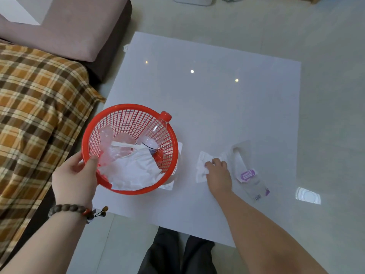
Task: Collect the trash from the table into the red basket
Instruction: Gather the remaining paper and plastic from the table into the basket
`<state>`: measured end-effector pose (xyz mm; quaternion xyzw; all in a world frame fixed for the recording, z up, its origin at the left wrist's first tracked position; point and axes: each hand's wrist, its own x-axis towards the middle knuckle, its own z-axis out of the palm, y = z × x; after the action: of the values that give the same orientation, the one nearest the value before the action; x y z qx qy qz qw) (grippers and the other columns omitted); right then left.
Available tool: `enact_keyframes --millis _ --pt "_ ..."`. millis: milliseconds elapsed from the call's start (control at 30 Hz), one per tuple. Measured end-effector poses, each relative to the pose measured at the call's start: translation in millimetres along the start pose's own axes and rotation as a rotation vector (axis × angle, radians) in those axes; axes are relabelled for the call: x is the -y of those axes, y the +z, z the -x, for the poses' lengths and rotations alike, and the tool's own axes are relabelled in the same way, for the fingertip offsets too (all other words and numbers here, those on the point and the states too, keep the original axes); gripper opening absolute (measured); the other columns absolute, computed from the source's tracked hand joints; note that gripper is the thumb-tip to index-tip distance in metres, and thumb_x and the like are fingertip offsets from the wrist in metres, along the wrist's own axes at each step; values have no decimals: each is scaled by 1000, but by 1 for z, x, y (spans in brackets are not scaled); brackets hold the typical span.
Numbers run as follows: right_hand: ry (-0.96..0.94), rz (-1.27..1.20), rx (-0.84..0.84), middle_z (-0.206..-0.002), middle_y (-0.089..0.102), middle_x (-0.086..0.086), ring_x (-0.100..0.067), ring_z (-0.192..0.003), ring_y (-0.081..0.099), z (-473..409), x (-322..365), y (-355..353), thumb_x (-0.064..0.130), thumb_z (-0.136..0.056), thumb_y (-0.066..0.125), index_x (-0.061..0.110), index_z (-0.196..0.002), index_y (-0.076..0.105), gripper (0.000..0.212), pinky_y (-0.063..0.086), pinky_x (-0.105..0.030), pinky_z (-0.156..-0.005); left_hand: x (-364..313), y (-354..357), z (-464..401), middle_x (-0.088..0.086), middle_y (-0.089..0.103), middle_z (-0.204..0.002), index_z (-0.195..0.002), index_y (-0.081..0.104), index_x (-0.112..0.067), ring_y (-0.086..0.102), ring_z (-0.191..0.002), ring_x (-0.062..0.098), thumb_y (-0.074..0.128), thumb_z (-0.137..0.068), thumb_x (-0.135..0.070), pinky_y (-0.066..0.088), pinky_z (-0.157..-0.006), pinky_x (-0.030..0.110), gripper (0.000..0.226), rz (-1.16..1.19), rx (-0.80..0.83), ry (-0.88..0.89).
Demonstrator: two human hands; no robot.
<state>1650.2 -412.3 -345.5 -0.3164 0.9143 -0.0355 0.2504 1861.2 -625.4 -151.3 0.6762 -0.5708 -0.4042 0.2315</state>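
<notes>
While the fingertips (209,164) of the right hand (218,175) are curling down onto a crumpled white tissue (201,169), they are pinching its right edge against the glossy white table (217,95), seemingly so the thin sheet bunches up and can be lifted. Just right of that hand, a clear plastic wrapper (246,173) with a purple label is lying flat on the table, touching or slightly overlapping the tissue; I cannot tell which. It looks like the next piece to gather.

On the left, the left hand (75,178) is gripping the near-left rim of the red basket (130,149), thumb hooked over the edge and fingers underneath. It is holding the basket tilted toward the right hand, probably to shorten the carry. Inside, a clear bottle (158,129) with a red cap is leaning against the far-right wall, and white paper (134,171) is spilling over the near rim above crushed clear plastic (110,147). Under the basket's right side, a white piece (169,184) is peeking out on the table.

Judging by this, most of the trash is already collected.
</notes>
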Motion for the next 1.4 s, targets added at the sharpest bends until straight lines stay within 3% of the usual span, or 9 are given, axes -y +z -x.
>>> enact_keyframes --millis 133,333,600,733,833,1000,1167,1267,1400 --pt "5 -116 -28 -103 59 -9 -29 -102 52 5 8 -23 5 -87 46 10 -103 60 22 39 -34 -70 3 0 2 -8 73 -89 -113 69 -29 71 -80 18 63 -83 -37 59 -69 40 32 5 2 -10" --pt "-127 -473 -374 -89 64 -6 -23 -88 53 42 57 -110 8 -85 56 9 -92 64 11 39 -30 -65 -10 5 11 -3 73 -90 -105 71 -34 71 -77 21 62 -84 -32 59 -70 45 23 -7 34 -32" --pt "-459 -467 -352 -109 65 -4 -22 -105 50 56 139 -163 18 -86 61 12 -107 65 22 42 -28 -89 -24 18 41 -11 72 -86 -99 72 -36 69 -81 17 60 -87 -29 57 -72 37 18 1 147 26" --pt "-458 -358 -138 -137 51 -4 -22 -127 40 49 147 -157 37 -89 58 18 -134 46 51 34 -35 -106 -27 22 49 -20 71 -80 -87 70 -44 69 -78 10 61 -87 -29 55 -66 31 18 33 188 29" --pt "-460 -408 -144 -146 41 -3 -22 -135 33 49 135 -155 46 -87 57 19 -141 36 64 30 -36 -110 -29 25 49 -15 72 -84 -93 71 -40 70 -82 16 61 -88 -32 58 -71 37 14 32 179 31" --pt "-223 -532 -302 -142 39 -10 -25 -132 33 49 59 -147 42 -82 65 22 -137 40 64 34 -40 -108 -28 28 41 -6 73 -90 -104 71 -35 70 -82 22 57 -86 -33 58 -76 46 23 14 126 20" --pt "176 -371 -229 -154 18 -15 -32 -141 19 29 -31 -120 49 -79 67 25 -146 23 84 29 -44 -112 -28 34 39 -4 74 -87 -89 69 -48 70 -80 24 58 -81 -35 58 -75 47 19 12 117 41" --pt "223 -326 -137 -156 11 -15 -32 -143 15 6 -54 -109 54 -76 67 30 -147 15 91 27 -45 -112 -29 41 43 -5 72 -90 -101 63 -51 70 -82 23 61 -85 -35 57 -77 48 23 14 118 31" --pt "222 -331 -56 -149 25 -14 -34 -133 32 -21 -60 -98 51 -77 67 26 -146 20 87 37 -45 -104 -26 48 42 -3 71 -91 -112 68 -30 70 -84 22 63 -87 -34 56 -80 48 26 23 99 -23"
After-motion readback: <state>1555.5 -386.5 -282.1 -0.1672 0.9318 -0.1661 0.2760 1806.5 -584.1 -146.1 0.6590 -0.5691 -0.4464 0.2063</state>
